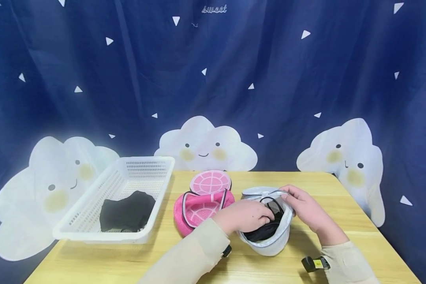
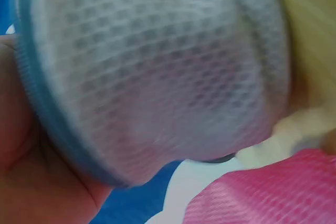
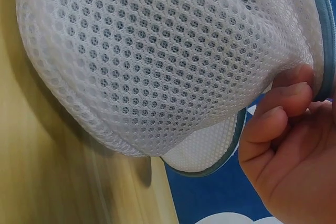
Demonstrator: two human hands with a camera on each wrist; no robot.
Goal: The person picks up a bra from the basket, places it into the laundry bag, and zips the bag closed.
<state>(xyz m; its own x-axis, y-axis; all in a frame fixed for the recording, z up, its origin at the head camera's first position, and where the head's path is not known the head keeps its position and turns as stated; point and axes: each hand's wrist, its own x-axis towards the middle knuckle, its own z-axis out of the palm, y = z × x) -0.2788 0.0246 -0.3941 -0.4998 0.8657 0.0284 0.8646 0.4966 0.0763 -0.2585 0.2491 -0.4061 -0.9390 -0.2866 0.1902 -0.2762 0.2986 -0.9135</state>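
A white mesh laundry bag (image 1: 271,249) with a grey-blue zip edge stands open on the table, its round lid (image 1: 257,191) folded back at the far side. My right hand (image 1: 307,211) pinches the bag's rim on the right. Inside lies a black fabric item (image 1: 260,234) with a thin strap loop; its exact kind is unclear. My left hand (image 1: 246,216) reaches over the near-left rim into the bag, against the black fabric, its fingertips hidden. In the left wrist view, the mesh wall (image 2: 157,77) blocks sight of those fingers. Curled fingers (image 3: 286,95) show in the right wrist view.
A pink mesh bag (image 1: 182,217) lies open just left of the white one, its round lid (image 1: 211,182) flipped back. At the left, a white plastic basket (image 1: 99,236) holds black cloth (image 1: 127,211). A blue curtain (image 1: 213,90) hangs behind the wooden table (image 1: 362,252).
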